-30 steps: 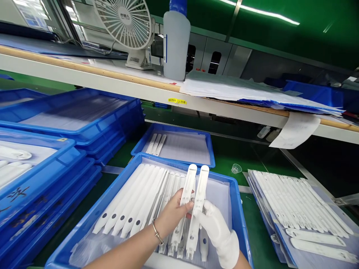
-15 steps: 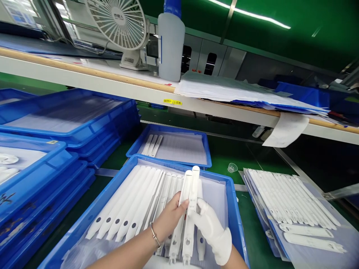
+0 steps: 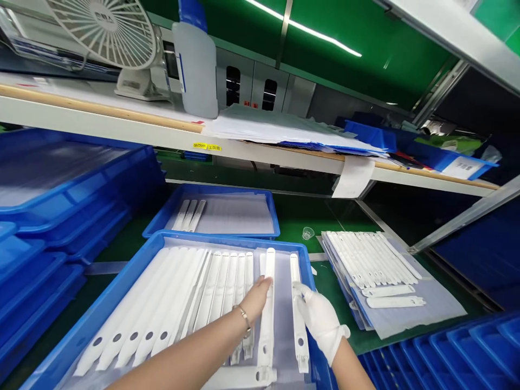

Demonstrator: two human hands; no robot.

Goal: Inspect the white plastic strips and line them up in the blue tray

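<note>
Near the right side of the front blue tray (image 3: pixel 156 242), my bare left hand (image 3: pixel 257 299), with a bracelet at its wrist, has its fingers closed on a long white plastic strip (image 3: pixel 266 325). My right hand (image 3: pixel 319 317) wears a white glove and pinches another white plastic strip (image 3: pixel 299 325) beside the tray's right wall. Both strips point away from me, with dark round holes at their near ends. Left of them, rows of similar white strips (image 3: pixel 162 292) lie on the tray's liner; my left forearm hides part of these.
Behind stands another blue tray (image 3: pixel 231 214) with a few strips. Stacked blue trays (image 3: pixel 73 200) rise at left. At right, more strips (image 3: pixel 368 257) lie on sheets above the green bench. A shelf (image 3: pixel 158 122) crosses overhead, carrying a fan (image 3: pixel 109 32) and a bottle (image 3: pixel 197 70).
The two strips, close together before, are now apart. My right hand has moved one towards the tray's right wall. The view has swung right, showing blue trays at lower right.
</note>
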